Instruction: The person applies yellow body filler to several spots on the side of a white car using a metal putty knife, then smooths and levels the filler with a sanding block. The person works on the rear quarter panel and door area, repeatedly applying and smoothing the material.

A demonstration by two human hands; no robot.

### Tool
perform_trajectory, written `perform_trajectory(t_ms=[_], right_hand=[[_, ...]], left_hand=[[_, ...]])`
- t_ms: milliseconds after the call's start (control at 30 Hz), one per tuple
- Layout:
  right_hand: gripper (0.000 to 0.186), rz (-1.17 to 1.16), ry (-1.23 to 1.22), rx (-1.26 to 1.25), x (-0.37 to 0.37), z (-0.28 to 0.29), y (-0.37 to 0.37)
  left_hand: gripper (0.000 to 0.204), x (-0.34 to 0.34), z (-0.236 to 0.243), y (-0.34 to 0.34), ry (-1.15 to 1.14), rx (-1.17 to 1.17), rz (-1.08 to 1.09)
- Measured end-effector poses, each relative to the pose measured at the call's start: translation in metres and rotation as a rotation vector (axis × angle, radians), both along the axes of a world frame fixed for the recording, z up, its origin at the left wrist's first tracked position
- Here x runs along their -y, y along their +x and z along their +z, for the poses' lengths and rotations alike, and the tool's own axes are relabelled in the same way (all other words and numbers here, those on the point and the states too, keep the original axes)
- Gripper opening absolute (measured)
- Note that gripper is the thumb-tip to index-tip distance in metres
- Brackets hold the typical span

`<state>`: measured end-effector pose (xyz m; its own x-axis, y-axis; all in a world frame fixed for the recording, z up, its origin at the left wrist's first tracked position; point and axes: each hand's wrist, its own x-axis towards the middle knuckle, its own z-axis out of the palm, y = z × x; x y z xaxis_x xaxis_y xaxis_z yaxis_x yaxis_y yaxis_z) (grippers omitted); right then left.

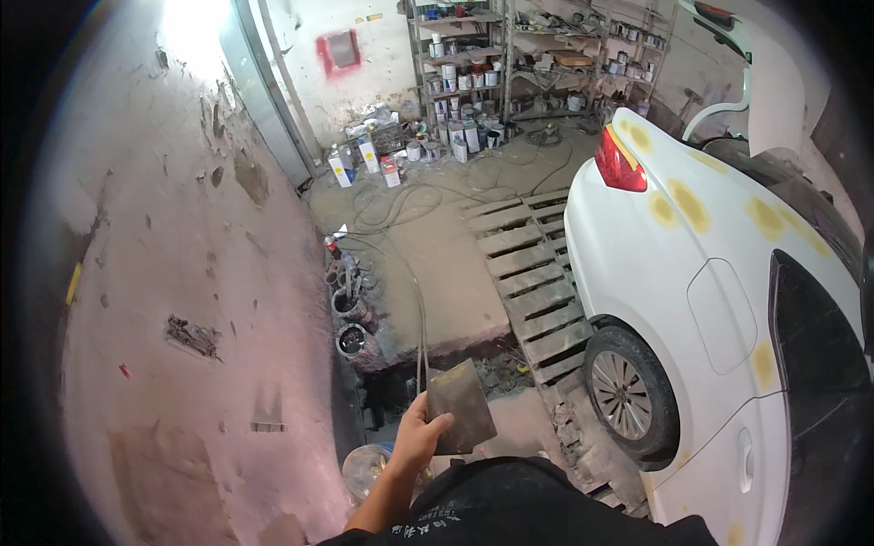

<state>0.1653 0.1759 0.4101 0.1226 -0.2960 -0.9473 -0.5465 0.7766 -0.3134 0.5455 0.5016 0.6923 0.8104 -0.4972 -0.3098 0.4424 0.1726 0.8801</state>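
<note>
From the lower edge my left hand [421, 440] reaches up, closed on a flat, dark grey rectangular board [462, 405]. My thumb lies across the board's face, and the other fingers are mostly hidden. A faint yellowish smear shows near its upper edge. The board is held in front of my body, over a dark gap in the floor. My right hand is out of view. To the right stands a white car [674, 300] with several yellow patches [689, 207] on its body. Its wheel [628, 393] is the car part nearest the board.
Wooden slats [537, 282] lie beside the car. Buckets [353, 340] line the pinkish wall [228, 300] at left. Hoses [421, 309] run over the floor towards the gap. Farther back are shelves of cans [464, 80], and white containers [341, 166] stand on the floor.
</note>
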Motion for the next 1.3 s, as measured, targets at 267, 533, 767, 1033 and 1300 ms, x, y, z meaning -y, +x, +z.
perform_trajectory(t_ms=[267,533,767,1033,1300], right_hand=[[0.09,0.225,-0.388,0.685,0.025,0.241,0.423],[0.061,0.772,-1.224,1.313,-0.044,0.382,0.501],[0.03,0.714,-0.389,0.862,-0.107,0.217,0.377],[0.053,0.383,-0.364,0.893,-0.107,0.205,0.276],[0.06,0.11,-1.014,0.644,-0.063,0.228,0.196]], left_hand=[[0.046,-0.019,0.009,0.006,0.064,0.058,-0.007],[0.043,-0.023,0.006,0.001,0.011,0.034,0.006],[0.041,-0.021,-0.012,0.013,-0.011,0.014,-0.027],[0.036,0.041,-0.044,0.011,0.01,0.036,-0.305],[0.037,0.11,-0.025,-0.026,0.071,0.162,-0.547]])
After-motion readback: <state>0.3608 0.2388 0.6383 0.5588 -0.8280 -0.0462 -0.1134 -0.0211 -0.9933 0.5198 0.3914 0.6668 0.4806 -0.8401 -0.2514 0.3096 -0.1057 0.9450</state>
